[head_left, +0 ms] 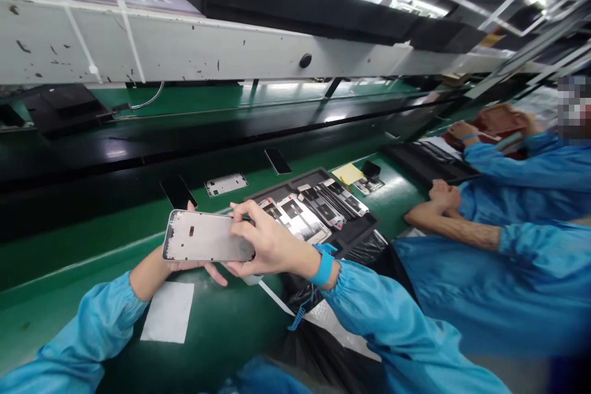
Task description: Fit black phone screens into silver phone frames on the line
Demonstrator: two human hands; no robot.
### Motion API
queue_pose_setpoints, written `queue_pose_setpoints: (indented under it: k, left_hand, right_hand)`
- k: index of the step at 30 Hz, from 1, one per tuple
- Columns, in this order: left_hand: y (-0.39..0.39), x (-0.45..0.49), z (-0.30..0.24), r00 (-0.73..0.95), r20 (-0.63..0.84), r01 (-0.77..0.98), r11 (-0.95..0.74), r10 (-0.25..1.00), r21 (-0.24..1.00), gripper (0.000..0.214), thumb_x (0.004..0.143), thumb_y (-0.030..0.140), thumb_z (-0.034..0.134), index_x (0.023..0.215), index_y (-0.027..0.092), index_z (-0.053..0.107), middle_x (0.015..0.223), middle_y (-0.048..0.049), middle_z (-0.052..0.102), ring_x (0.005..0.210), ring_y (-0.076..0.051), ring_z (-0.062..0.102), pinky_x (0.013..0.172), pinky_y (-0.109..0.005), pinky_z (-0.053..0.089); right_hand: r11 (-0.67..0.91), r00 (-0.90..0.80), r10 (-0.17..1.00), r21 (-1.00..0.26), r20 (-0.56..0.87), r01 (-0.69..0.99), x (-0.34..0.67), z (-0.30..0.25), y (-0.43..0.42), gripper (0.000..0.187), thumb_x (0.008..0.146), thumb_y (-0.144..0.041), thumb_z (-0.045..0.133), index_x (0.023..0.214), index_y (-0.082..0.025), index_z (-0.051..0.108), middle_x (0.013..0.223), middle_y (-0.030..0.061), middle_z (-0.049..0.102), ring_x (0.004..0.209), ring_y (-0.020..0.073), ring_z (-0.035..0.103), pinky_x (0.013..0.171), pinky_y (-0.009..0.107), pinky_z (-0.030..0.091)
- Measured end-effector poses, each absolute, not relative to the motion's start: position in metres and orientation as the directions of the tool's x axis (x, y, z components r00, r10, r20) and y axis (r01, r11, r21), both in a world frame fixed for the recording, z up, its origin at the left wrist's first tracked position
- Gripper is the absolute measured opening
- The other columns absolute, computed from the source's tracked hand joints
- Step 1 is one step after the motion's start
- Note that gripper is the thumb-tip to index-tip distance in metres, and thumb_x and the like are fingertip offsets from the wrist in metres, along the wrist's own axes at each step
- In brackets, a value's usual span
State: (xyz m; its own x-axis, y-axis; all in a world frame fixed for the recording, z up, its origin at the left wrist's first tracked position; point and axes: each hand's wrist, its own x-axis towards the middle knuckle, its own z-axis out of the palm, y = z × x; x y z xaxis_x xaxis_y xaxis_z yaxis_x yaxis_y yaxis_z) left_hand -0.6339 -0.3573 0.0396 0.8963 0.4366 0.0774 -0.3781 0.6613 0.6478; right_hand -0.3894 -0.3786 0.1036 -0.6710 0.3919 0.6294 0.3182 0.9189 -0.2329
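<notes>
A silver phone frame (207,237) with a dark rim and small cut-outs is held above the green bench. Underneath it, my left hand (196,266) supports the frame; most of its palm is hidden. My right hand (272,240) grips the frame's right end, fingers on its flat face. A blue wrist strap (324,265) with a coiled cord circles my right wrist. Below my left hand lies a white cloth or paper sheet (168,313). Just beyond the frame rest a dark phone screen panel (179,191) and another metal phone frame (226,184).
To the right, a black tray (344,235) carries several phone parts. A second dark panel (277,160) lies behind it, with a yellow note (348,173) beside it. A white beam (184,49) spans overhead. Co-workers in blue sleeves (540,252) sit at right.
</notes>
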Motion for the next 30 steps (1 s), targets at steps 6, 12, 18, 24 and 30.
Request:
queue_pose_setpoints:
  k: [6, 12, 18, 24, 30]
  left_hand:
    - [-0.364, -0.63, 0.039, 0.847, 0.089, -0.492, 0.707, 0.525, 0.509, 0.077, 0.102, 0.069, 0.061, 0.166, 0.027, 0.051, 0.165, -0.023, 0.055, 0.141, -0.054, 0.061, 0.095, -0.073, 0.06]
    - [-0.384, -0.638, 0.016, 0.994, -0.014, -0.09, 0.865, 0.111, 0.494, 0.087, 0.101, 0.084, 0.046, 0.159, 0.021, 0.059, 0.137, -0.0238, 0.076, 0.114, -0.042, 0.079, 0.086, -0.053, 0.064]
    - [-0.4, -0.641, 0.008, 0.967, -0.068, -0.169, 0.819, 0.244, 0.548, 0.068, 0.098, 0.07, 0.068, 0.138, 0.016, 0.074, 0.112, -0.0179, 0.082, 0.092, -0.029, 0.083, 0.08, -0.038, 0.065]
    - [-0.397, -0.646, 0.048, 0.669, -0.034, -0.556, 0.53, 0.743, 0.641, 0.061, 0.099, 0.065, 0.07, 0.134, 0.015, 0.075, 0.116, -0.0163, 0.079, 0.099, -0.03, 0.08, 0.089, -0.041, 0.065]
    - [-0.423, -0.641, 0.087, 0.705, 0.153, -0.61, 0.482, 0.692, 0.63, 0.075, 0.089, 0.076, 0.075, 0.128, 0.012, 0.076, 0.102, -0.0136, 0.075, 0.089, -0.023, 0.076, 0.083, -0.034, 0.062]
  right_hand:
    - [0.88, -0.7, 0.472, -0.331, 0.536, 0.34, -0.386, 0.103, -0.383, 0.054, 0.084, -0.028, 0.081, 0.125, -0.02, 0.048, 0.118, 0.0145, 0.054, 0.118, 0.0326, 0.06, 0.089, 0.048, 0.063]
    - [0.989, -0.96, 0.128, 0.044, 0.248, 0.144, -0.394, 0.115, -0.402, 0.016, 0.1, -0.017, 0.067, 0.114, -0.024, 0.066, 0.118, 0.0112, 0.066, 0.108, 0.0265, 0.066, 0.107, 0.048, 0.058]
    - [0.932, -0.871, 0.36, -0.106, 0.335, 0.345, -0.361, 0.102, -0.383, 0.049, 0.103, -0.052, 0.07, 0.137, -0.019, 0.06, 0.145, 0.0204, 0.063, 0.143, 0.0341, 0.058, 0.119, 0.053, 0.052]
    - [0.05, -0.022, 0.995, -0.31, 0.093, 0.949, -0.275, 0.029, -0.364, 0.044, 0.098, -0.053, 0.074, 0.122, -0.018, 0.063, 0.116, 0.0165, 0.073, 0.105, 0.0328, 0.073, 0.087, 0.041, 0.06]
    - [-0.183, 0.138, 0.973, -0.256, -0.184, 0.949, -0.262, 0.008, -0.352, 0.048, 0.077, -0.058, 0.091, 0.076, -0.024, 0.058, 0.068, 0.0067, 0.068, 0.063, 0.0242, 0.064, 0.056, 0.033, 0.041]
